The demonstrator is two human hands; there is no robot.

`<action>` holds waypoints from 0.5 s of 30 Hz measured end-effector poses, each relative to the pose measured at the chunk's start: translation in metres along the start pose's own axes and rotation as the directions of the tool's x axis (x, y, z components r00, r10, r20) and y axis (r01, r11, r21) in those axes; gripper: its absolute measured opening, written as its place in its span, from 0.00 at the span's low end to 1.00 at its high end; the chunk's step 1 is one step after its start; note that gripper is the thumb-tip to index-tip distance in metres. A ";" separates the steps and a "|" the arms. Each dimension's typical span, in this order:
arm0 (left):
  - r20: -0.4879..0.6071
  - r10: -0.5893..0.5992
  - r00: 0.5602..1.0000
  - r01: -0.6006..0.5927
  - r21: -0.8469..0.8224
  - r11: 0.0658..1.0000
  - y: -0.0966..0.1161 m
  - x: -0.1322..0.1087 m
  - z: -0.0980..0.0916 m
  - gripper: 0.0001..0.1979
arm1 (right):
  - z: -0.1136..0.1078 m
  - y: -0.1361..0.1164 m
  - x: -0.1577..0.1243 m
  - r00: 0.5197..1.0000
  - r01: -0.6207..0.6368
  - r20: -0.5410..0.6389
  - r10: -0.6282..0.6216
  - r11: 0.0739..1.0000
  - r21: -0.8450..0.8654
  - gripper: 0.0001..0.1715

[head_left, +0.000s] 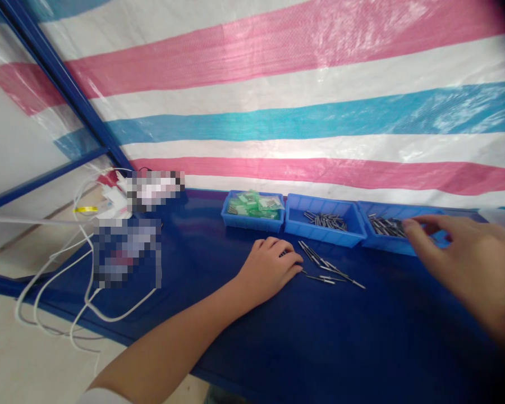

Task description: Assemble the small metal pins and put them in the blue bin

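Note:
My left hand (272, 264) rests on the dark blue table with its fingers curled. Thin metal pieces show in the gap between its thumb and fingers, partly hidden. Just right of it lie several loose blind rivets (320, 259), slim pins with thicker silver sleeves. My right hand (467, 255), slightly blurred, is over the right blue bin (387, 242). Its thumb and forefinger come together near the metal rivets (385, 226) in that bin. What lies between these fingertips I cannot make out.
A middle blue bin (320, 231) holds more metal pieces (326, 220). The left blue bin (252, 223) contains green-and-clear packets (256, 203). White cables (88, 303) hang over the table's left edge near pixelated items. A striped plastic sheet (278, 123) stands behind, beside a blue frame post (71, 84).

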State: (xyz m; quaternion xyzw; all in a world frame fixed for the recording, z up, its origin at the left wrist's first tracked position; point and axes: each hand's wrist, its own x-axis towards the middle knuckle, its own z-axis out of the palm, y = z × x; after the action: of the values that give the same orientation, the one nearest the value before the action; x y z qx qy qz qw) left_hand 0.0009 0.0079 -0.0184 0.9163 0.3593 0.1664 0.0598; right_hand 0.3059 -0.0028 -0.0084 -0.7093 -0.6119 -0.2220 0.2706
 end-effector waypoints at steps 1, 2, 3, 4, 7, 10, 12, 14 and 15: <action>-0.004 0.006 1.000 -0.006 -0.011 1.000 -0.001 0.000 -0.002 0.11 | -0.003 -0.008 -0.002 1.000 0.019 0.003 -0.019 1.000 -0.017 0.22; -0.002 0.013 1.000 -0.013 -0.019 1.000 -0.002 -0.001 -0.004 0.11 | -0.005 -0.015 -0.003 0.999 0.045 0.010 -0.045 0.999 0.001 0.21; 0.008 0.022 1.000 -0.021 -0.023 1.000 -0.003 -0.001 -0.005 0.11 | -0.006 -0.022 -0.006 0.997 0.072 0.012 -0.073 0.997 0.033 0.20; 0.023 0.030 0.999 -0.029 -0.023 0.999 -0.004 -0.001 -0.007 0.11 | -0.006 -0.027 -0.008 0.994 0.103 0.017 -0.105 0.991 0.084 0.19; 0.068 0.040 0.997 -0.040 -0.008 0.999 -0.005 0.000 -0.009 0.10 | -0.004 -0.040 -0.016 0.981 0.182 0.031 -0.193 0.959 0.216 0.17; 0.077 0.030 0.997 -0.031 0.010 0.999 -0.005 0.001 -0.009 0.10 | -0.003 -0.053 -0.023 0.963 0.226 0.066 -0.260 0.919 0.324 0.13; 0.072 0.022 0.997 -0.022 0.011 1.000 -0.004 0.002 -0.008 0.09 | -0.003 -0.061 -0.028 0.950 0.242 0.094 -0.299 0.889 0.388 0.12; 0.063 0.015 0.998 -0.015 0.000 1.000 -0.004 0.003 -0.008 0.09 | -0.003 -0.069 -0.033 0.935 0.253 0.119 -0.335 0.862 0.440 0.10; 0.058 0.012 0.998 -0.012 -0.009 1.000 -0.004 0.003 -0.008 0.08 | -0.003 -0.072 -0.035 0.928 0.257 0.128 -0.350 0.850 0.460 0.10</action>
State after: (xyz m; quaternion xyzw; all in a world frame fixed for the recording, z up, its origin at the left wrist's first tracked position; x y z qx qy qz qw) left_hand -0.0022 0.0124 -0.0115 0.9226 0.3513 0.1417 0.0730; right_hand 0.2294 -0.0236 -0.0203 -0.5437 -0.7752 -0.0447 0.3184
